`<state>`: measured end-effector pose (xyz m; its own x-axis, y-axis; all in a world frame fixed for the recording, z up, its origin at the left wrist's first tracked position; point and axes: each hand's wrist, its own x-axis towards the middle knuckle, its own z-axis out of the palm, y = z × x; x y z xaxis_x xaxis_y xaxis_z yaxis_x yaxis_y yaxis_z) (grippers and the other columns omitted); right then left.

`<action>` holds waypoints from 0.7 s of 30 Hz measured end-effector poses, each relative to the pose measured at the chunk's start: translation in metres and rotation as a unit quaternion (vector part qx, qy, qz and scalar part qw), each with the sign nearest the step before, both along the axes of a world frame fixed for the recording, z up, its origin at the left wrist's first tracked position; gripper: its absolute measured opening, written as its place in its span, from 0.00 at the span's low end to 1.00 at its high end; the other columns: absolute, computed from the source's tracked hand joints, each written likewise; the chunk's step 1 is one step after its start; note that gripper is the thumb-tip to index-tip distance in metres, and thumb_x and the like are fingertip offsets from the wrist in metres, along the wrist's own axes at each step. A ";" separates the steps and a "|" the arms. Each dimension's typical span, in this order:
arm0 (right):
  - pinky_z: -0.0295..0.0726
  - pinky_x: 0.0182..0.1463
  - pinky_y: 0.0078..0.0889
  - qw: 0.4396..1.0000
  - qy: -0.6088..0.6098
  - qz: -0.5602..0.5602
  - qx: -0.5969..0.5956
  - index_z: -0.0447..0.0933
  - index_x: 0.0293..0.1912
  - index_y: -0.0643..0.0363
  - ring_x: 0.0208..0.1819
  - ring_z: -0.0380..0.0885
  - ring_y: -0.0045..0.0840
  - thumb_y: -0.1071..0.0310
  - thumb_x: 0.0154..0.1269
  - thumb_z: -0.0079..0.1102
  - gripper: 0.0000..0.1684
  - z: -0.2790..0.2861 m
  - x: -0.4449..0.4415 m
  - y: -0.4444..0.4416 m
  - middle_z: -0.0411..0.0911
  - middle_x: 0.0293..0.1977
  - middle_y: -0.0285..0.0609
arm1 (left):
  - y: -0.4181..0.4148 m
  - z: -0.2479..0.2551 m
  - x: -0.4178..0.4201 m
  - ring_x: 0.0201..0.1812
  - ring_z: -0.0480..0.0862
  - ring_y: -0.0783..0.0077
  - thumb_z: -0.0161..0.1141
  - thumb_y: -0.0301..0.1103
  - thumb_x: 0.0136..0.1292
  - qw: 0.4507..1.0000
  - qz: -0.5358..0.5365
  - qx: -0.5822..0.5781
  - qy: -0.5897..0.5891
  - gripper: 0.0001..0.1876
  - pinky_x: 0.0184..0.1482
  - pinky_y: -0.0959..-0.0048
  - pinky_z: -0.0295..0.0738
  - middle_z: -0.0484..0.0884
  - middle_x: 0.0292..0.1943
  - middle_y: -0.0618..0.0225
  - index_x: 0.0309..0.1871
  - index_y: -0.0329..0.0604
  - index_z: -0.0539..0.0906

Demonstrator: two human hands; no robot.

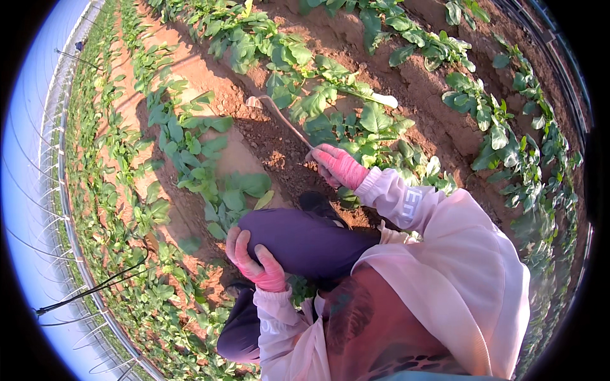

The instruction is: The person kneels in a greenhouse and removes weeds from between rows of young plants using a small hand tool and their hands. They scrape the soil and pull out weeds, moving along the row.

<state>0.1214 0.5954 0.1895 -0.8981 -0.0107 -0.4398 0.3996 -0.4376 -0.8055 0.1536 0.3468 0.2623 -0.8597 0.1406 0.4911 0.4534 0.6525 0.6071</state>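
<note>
My right hand (pixel 339 166), in a pink glove, is closed around the near end of a hand hoe (pixel 286 121). The tool's thin curved shank reaches up and left to a small blade (pixel 253 102) over loose soil in the furrow. Leafy green plants (pixel 376 121) grow beside this hand, and an uprooted-looking white root (pixel 385 100) with leaves lies just above them. My left hand (pixel 257 262), gloved in pink with bare-looking fingertips, rests on my bent knee (pixel 305 243) in dark trousers, its fingers spread and no tool in it.
Rows of leafy plants (pixel 190 143) run along both sides, with reddish soil ridges (pixel 243 157) between them. My dark shoe (pixel 317 204) stands in the furrow below the hoe. A black cable (pixel 95 289) and the greenhouse's metal frame (pixel 71 214) curve along the left.
</note>
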 end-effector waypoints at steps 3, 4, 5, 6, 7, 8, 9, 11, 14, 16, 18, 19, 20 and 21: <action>0.55 0.12 0.15 0.990 0.054 -0.079 0.105 0.71 0.43 0.55 0.10 0.57 0.11 0.54 0.69 0.43 0.16 -0.002 -0.008 0.090 0.63 0.15 0.29 | 0.011 0.017 -0.007 0.50 0.70 0.51 0.44 0.30 0.55 0.990 -0.069 -0.115 0.032 0.13 0.55 0.55 0.62 0.71 0.49 0.55 0.43 0.39 0.73; 0.54 0.15 0.16 0.979 0.071 -0.112 0.156 0.72 0.43 0.52 0.12 0.58 0.11 0.54 0.67 0.46 0.14 -0.011 -0.013 0.121 0.63 0.15 0.28 | 0.015 0.019 -0.009 0.50 0.70 0.51 0.44 0.30 0.55 0.988 -0.074 -0.132 0.039 0.13 0.54 0.54 0.63 0.71 0.48 0.55 0.42 0.39 0.74; 0.60 0.18 0.18 0.967 0.026 -0.142 0.209 0.73 0.44 0.52 0.15 0.61 0.13 0.55 0.67 0.47 0.14 -0.028 -0.021 0.158 0.66 0.17 0.30 | 0.021 0.019 -0.009 0.50 0.71 0.51 0.43 0.30 0.56 0.985 -0.081 -0.143 0.045 0.13 0.54 0.54 0.63 0.72 0.47 0.56 0.42 0.40 0.74; 0.65 0.20 0.21 0.951 -0.017 -0.171 0.258 0.73 0.45 0.53 0.17 0.65 0.15 0.55 0.66 0.49 0.14 -0.056 -0.033 0.196 0.68 0.18 0.32 | 0.026 0.020 -0.011 0.49 0.71 0.50 0.42 0.30 0.56 0.983 -0.086 -0.156 0.052 0.12 0.54 0.53 0.63 0.72 0.47 0.57 0.41 0.41 0.74; 0.69 0.26 0.26 0.912 0.012 -0.173 0.373 0.73 0.46 0.53 0.22 0.69 0.21 0.56 0.64 0.50 0.15 -0.089 -0.042 0.234 0.72 0.22 0.35 | 0.032 0.018 -0.011 0.50 0.71 0.52 0.42 0.31 0.56 0.986 -0.081 -0.134 0.058 0.12 0.53 0.53 0.62 0.73 0.46 0.59 0.40 0.43 0.75; 0.73 0.32 0.30 0.858 0.038 -0.172 0.482 0.73 0.47 0.53 0.26 0.74 0.27 0.57 0.63 0.51 0.16 -0.115 -0.047 0.268 0.75 0.25 0.39 | 0.038 0.016 -0.013 0.50 0.71 0.52 0.42 0.32 0.57 0.986 -0.086 -0.128 0.056 0.12 0.53 0.52 0.62 0.73 0.46 0.59 0.40 0.43 0.75; 0.73 0.37 0.33 0.827 0.022 -0.146 0.542 0.73 0.46 0.53 0.31 0.75 0.33 0.57 0.62 0.52 0.15 -0.128 -0.054 0.286 0.76 0.28 0.43 | 0.042 0.017 -0.015 0.50 0.71 0.52 0.42 0.33 0.58 0.986 -0.086 -0.129 0.054 0.12 0.53 0.52 0.62 0.73 0.46 0.59 0.40 0.44 0.75; 0.74 0.42 0.37 0.769 0.002 -0.085 0.634 0.73 0.45 0.53 0.37 0.76 0.44 0.57 0.60 0.51 0.15 -0.164 -0.070 0.324 0.78 0.33 0.49 | 0.047 0.016 -0.018 0.49 0.71 0.53 0.42 0.37 0.61 0.987 -0.085 -0.124 0.049 0.12 0.54 0.52 0.62 0.74 0.46 0.60 0.39 0.45 0.75; 0.74 0.45 0.38 0.709 -0.099 0.001 0.698 0.74 0.44 0.54 0.39 0.76 0.44 0.56 0.60 0.51 0.17 -0.200 -0.126 0.328 0.78 0.35 0.50 | 0.048 0.018 -0.017 0.49 0.71 0.53 0.40 0.39 0.62 0.987 -0.068 -0.145 0.024 0.13 0.55 0.52 0.61 0.74 0.47 0.60 0.40 0.45 0.75; 0.74 0.45 0.41 0.707 -0.112 0.018 0.699 0.73 0.45 0.53 0.40 0.76 0.45 0.55 0.59 0.50 0.17 -0.225 -0.160 0.339 0.78 0.35 0.51 | 0.046 0.015 -0.020 0.49 0.71 0.53 0.40 0.41 0.63 0.987 -0.069 -0.143 0.010 0.14 0.55 0.50 0.61 0.73 0.46 0.60 0.38 0.45 0.75; 0.74 0.45 0.41 0.697 -0.133 0.031 0.704 0.72 0.46 0.53 0.39 0.77 0.45 0.55 0.60 0.49 0.18 -0.243 -0.200 0.327 0.78 0.34 0.51 | 0.046 0.014 -0.021 0.48 0.71 0.53 0.40 0.41 0.63 0.986 -0.064 -0.154 -0.009 0.14 0.55 0.49 0.61 0.73 0.45 0.59 0.36 0.46 0.75; 0.74 0.45 0.41 0.685 -0.124 0.047 0.716 0.72 0.46 0.52 0.40 0.77 0.45 0.55 0.60 0.49 0.18 -0.251 -0.216 0.332 0.78 0.35 0.50 | 0.046 0.013 -0.021 0.47 0.71 0.54 0.40 0.41 0.63 0.986 -0.058 -0.156 -0.018 0.13 0.54 0.48 0.61 0.73 0.44 0.60 0.34 0.46 0.75; 0.74 0.46 0.40 0.669 -0.120 0.062 0.731 0.72 0.46 0.52 0.40 0.76 0.45 0.55 0.60 0.49 0.18 -0.264 -0.226 0.348 0.77 0.36 0.49 | 0.046 0.012 -0.023 0.47 0.70 0.54 0.40 0.41 0.63 0.985 -0.068 -0.158 -0.025 0.13 0.54 0.48 0.61 0.73 0.43 0.60 0.34 0.46 0.75; 0.73 0.48 0.39 0.655 -0.137 0.084 0.739 0.71 0.48 0.51 0.42 0.76 0.43 0.54 0.61 0.48 0.18 -0.270 -0.239 0.364 0.77 0.40 0.48 | 0.044 0.010 -0.024 0.47 0.70 0.54 0.40 0.41 0.62 0.984 -0.077 -0.159 -0.032 0.13 0.54 0.48 0.61 0.73 0.43 0.60 0.34 0.46 0.75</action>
<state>-0.1171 0.9596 -0.0803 -0.8238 0.5200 -0.2258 0.5606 0.8064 -0.1884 0.1298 0.3911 0.2725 -0.8439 0.4103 0.3457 0.5295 0.7407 0.4135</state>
